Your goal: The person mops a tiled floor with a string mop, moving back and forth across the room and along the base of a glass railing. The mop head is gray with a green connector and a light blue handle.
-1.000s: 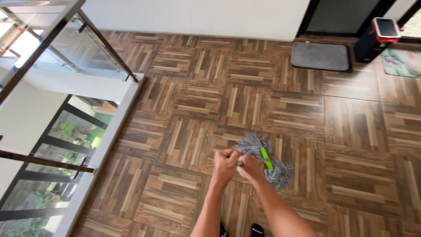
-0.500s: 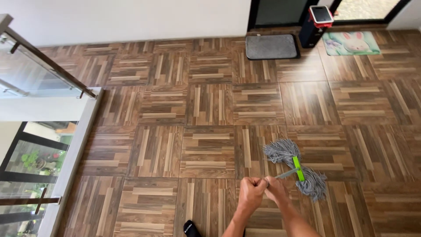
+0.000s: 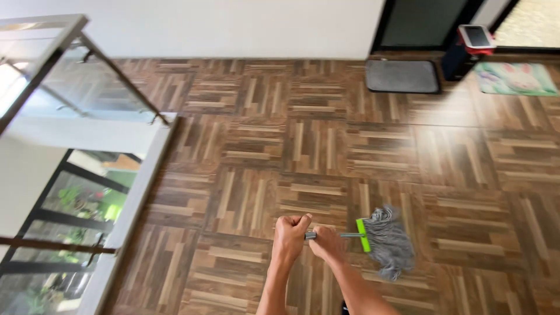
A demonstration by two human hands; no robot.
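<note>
Two bare hands grip a mop handle point(image 3: 332, 235) low in the head view. The left hand point(image 3: 290, 230) is balled into a fist round the near end of the metal shaft; the right hand point(image 3: 326, 244) is wrapped round it just ahead, fingers curled tight, the two hands nearly touching. The shaft runs approx. level toward the right, ending in a lime-green clamp bar point(image 3: 363, 235). Beyond the bar, the grey string mop head point(image 3: 389, 239) lies spread on the floor point(image 3: 262, 151), strands trailing toward the lower right, near the floor's bottom edge and right of centre.

The floor is wood-pattern parquet tile, brown w/ pale strips. Along its left edge a white ledge point(image 3: 131, 210) borders a stairwell opening, fenced by a glass balustrade w/ metal rail point(image 3: 111, 67); plants and dark window frames show below. At the floor's far edge, against the white wall point(image 3: 221, 26), a grey doormat point(image 3: 402, 76) lies before a dark doorway. Just right of it stands a small dark stand topped by a red-and-white device point(image 3: 476, 37), and a pale green printed mat point(image 3: 514, 79) sits in the far right corner. A dark shoe tip point(image 3: 343, 307) shows between the forearms at the bottom edge.
</note>
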